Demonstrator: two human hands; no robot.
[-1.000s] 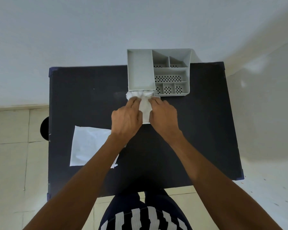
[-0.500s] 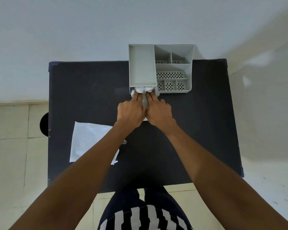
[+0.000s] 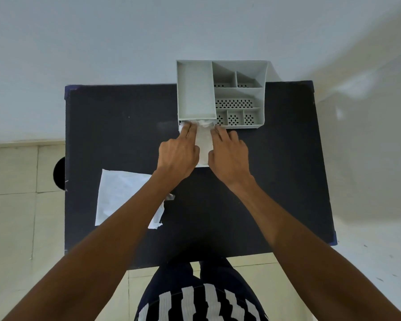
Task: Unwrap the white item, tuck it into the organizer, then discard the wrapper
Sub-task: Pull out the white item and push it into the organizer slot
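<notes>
The white item (image 3: 203, 144), a soft folded piece, lies on the black table (image 3: 116, 126) right in front of the grey organizer (image 3: 195, 93). Its crumpled far end sits in the low opening under the organizer's tall left compartment. My left hand (image 3: 177, 156) presses on the item's left side, with two fingers stretched onto the crumpled end. My right hand (image 3: 228, 156) holds its right edge, fingertips at the organizer's front. The torn white wrapper (image 3: 120, 195) lies flat on the table's left part, partly under my left forearm.
The organizer stands at the table's far edge against a pale wall, with several perforated compartments on its right. A dark round object (image 3: 60, 173) shows past the table's left edge. Tiled floor lies on the left and in front.
Both hands pushed the white item forward until its far end reached the organizer's front opening. Since half a second ago the hands have drawn slightly apart, showing more of the item.
</notes>
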